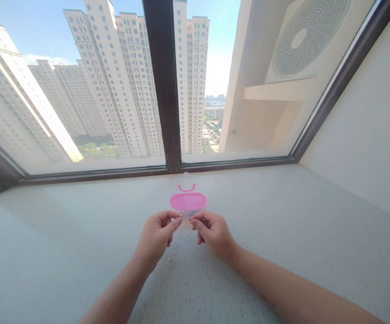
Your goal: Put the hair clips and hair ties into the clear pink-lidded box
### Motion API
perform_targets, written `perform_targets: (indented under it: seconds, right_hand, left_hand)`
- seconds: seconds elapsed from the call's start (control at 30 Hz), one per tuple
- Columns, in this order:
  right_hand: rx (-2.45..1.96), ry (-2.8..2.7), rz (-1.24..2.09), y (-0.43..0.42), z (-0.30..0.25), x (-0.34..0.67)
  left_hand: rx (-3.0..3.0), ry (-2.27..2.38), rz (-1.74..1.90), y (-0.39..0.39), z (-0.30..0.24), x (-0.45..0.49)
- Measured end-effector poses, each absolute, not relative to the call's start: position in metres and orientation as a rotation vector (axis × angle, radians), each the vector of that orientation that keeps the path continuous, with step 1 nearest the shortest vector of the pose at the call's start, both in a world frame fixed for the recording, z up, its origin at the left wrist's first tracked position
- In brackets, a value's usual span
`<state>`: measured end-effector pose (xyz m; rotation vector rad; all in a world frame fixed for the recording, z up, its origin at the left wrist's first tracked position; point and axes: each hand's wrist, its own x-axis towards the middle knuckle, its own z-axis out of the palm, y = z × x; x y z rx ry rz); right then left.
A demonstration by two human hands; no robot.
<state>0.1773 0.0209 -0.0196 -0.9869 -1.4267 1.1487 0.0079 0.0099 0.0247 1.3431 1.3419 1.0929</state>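
Observation:
My left hand (161,231) pinches a small dark ring (180,215), thin like a hair elastic, between thumb and forefinger. A second small dark ring (192,218) is pinched the same way in my right hand (213,229). The two hands face each other with a narrow gap between them, above the speckled white sill. Just beyond the fingertips lies an oval pink case (188,201), its clear lid (185,183) with a pink curved line opened toward the window. Below the hands, a pale ring (170,262) and a faint greenish ring (174,245) rest on the sill.
The sill (80,252) spreads out on both sides of my arms. A dark window frame (168,170) borders its far edge, with high-rise buildings and an outdoor fan unit beyond the glass. A white wall (360,135) stands at the right.

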Motion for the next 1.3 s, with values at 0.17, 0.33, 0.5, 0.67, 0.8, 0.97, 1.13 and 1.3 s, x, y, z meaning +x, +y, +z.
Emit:
perform_targets:
  seconds: [0.17,0.33,0.5,0.67,0.8,0.97,1.13,1.3]
  right_hand:
    - [-0.994,-1.439,1.145,0.02,-0.0175,0.1769]
    - [-0.99,-1.436,1.125,0.0203,-0.018,0.1775]
    - [-0.991,-1.424,1.106,0.0198,-0.0194,0.1779]
    - [-0.997,-1.427,1.102,0.0193,-0.0184,0.1779]
    - [-0.984,-1.423,1.099,0.0193,-0.0191,0.178]
    - [-0.971,-1.423,1.103,0.0187,-0.0193,0.1783]
    - [-0.958,-1.427,1.108,0.0197,-0.0188,0.178]
    - [-0.937,-1.439,1.101,0.0207,-0.0207,0.1766]
  left_hand:
    - [1.339,1.335,1.093,0.0105,0.0255,0.0079]
    - [1.319,1.334,1.118,0.0109,0.0266,0.0082]
    - [1.29,1.344,1.203,0.0123,0.0256,0.0061]
    - [1.278,1.339,1.283,0.0144,0.0243,0.0031]
    - [1.251,1.336,1.325,0.0166,0.0231,0.0017]
    - [1.247,1.339,1.319,0.0169,0.0222,0.0015]
    - [1.257,1.329,1.316,0.0151,0.0229,0.0033]
    - [1.288,1.314,1.296,0.0147,0.0214,0.0027]
